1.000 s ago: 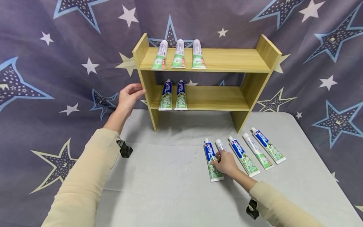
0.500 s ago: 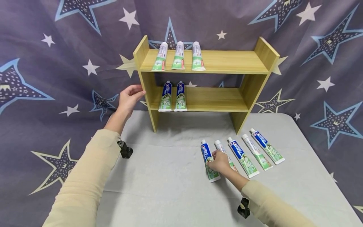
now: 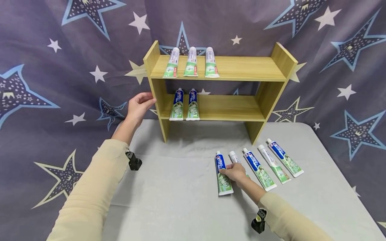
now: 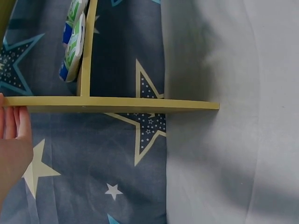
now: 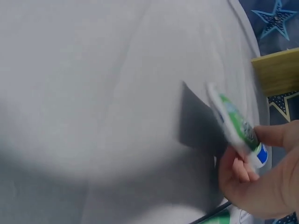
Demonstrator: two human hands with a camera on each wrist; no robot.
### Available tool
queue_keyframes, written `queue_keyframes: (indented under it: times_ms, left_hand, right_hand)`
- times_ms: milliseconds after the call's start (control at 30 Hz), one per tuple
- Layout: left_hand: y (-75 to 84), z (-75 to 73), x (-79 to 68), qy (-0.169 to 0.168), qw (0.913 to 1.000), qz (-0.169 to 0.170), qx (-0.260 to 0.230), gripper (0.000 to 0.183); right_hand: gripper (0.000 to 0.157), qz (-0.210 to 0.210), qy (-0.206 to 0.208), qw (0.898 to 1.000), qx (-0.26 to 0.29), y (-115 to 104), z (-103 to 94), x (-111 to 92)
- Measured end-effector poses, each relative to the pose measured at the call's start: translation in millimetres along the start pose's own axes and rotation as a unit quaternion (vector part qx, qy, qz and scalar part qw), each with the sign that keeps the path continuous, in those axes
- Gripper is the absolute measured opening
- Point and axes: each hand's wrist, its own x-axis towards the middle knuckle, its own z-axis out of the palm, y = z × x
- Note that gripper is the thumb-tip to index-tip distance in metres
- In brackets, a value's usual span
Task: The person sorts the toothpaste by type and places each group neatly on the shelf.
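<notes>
Racked: three white tubes (image 3: 191, 63), two blue tubes (image 3: 193, 105). My right hand (image 3: 236, 172) pinches another blue tube (image 3: 224, 184), probably clear of the bench (image 3: 169, 194), though blurred; four more tubes (image 3: 260, 170) left, lying right. My left hand (image 3: 138, 106) touches the rack (image 3: 244, 69).

Grey table (image 3: 169, 204) under the right hand (image 3: 236, 172), and there's the row: a white-and-green tube (image 3: 234, 156), partly hidden by that hand, then to its right a blue-and-green tube (image 3: 259, 169), a second white-and-green tube (image 3: 273, 164), another blue-and-green tube (image 3: 284, 158)! Beyond the hand stands a wooden rack (image 3: 272, 97): right of the left hand (image 3: 138, 108), two blue-topped tubes (image 3: 177, 105) below, three white-topped tubes (image 3: 191, 63) above!
</notes>
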Motion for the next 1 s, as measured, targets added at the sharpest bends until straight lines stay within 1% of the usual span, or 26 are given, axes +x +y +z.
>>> queue_keyframes:
  times_ms: [133, 200, 333, 500, 833, 1000]
  left_hand:
    - [-0.8, 0.0, 0.6, -0.003, 1.0, -0.001, -0.006, 0.018]
    - [-0.7, 0.6, 0.8, -0.002, 1.0, -0.001, -0.008, 0.018]
    - [0.0, 1.8, 0.9, -0.002, 0.9999, -0.002, -0.015, 0.017]
    - [-0.3, 3.0, 2.1, -0.002, 0.9998, -0.003, -0.019, 0.017]
    - [-1.6, 3.5, 1.8, 0.006, 0.9996, -0.004, -0.029, 0.02]
    - [-1.9, 2.4, 0.4, 0.009, 0.9994, -0.011, -0.031, 0.02]
  right_hand:
    - [0.04, 0.026, -0.051, 0.996, 0.07, -2.7, -0.6, -0.3]
    - [0.041, 0.033, -0.072, 0.993, 0.093, -5.0, -0.8, -0.3]
    - [0.04, 0.031, -0.098, 0.988, 0.114, -10.8, -2.8, -1.1]
    - [0.036, 0.011, -0.114, 0.985, 0.126, -20.7, -11.3, -3.0]
    - [0.044, -0.02, -0.135, 0.984, 0.117, -47.3, -39.0, -7.9]
    - [0.047, -0.033, -0.147, 0.982, 0.117, -61.7, -52.3, -11.2]
